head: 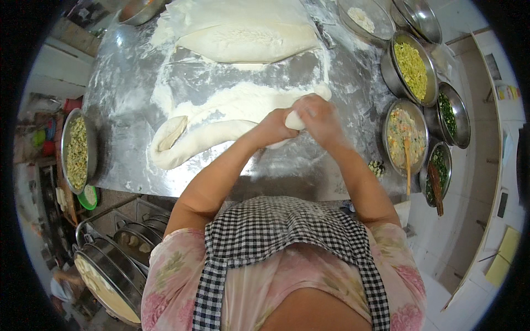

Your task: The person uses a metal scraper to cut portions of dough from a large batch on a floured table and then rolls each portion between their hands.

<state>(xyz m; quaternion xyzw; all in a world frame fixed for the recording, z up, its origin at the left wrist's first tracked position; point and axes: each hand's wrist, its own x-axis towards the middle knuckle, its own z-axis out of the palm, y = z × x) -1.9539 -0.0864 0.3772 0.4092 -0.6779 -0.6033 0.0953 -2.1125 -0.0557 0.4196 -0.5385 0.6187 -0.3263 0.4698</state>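
Note:
A thick rope of dough (pixel 215 134) lies on the floured metal table (pixel 124 124), its far left end folded back on itself. My left hand (pixel 275 126) is closed around the right part of this rope. From that fist a rounded dough end (pixel 294 121) sticks out, and my right hand (pixel 319 118), slightly blurred, has its fingers on it. A small dough piece (pixel 323 91) sits on the flour just beyond my right knuckles. Farther back rests a large slab of dough (pixel 248 41), partly under a translucent sheet (pixel 232 12).
Right of my arms stand metal bowls of yellow chopped filling (pixel 410 68), mixed filling with a wooden spoon (pixel 403 132), and chopped greens (pixel 447 113). Another bowl of chopped filling (pixel 77 153) is at the left edge. Large round pans (pixel 112 273) stand low on my left.

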